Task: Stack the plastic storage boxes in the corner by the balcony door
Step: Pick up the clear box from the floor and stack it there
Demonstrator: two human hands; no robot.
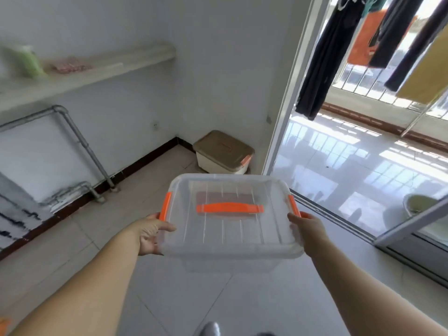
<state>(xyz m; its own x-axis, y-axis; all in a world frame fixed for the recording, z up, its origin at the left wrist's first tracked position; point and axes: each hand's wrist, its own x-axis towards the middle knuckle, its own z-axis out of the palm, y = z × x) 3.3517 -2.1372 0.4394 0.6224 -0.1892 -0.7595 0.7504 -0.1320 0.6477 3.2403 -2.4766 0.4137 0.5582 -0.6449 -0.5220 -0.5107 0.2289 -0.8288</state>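
I hold a clear plastic storage box with an orange top handle and orange side clips in front of me, above the tiled floor. My left hand grips its left side below the clip. On the opposite side, my right hand grips the box by the right clip. Further ahead, a white storage box with a brown lid stands on the floor in the corner next to the balcony door frame.
Grey pipes run along the left wall above a dark skirting. A wall shelf carries a green item. The open balcony door track lies to the right; clothes hang on the balcony, and a bucket stands there.
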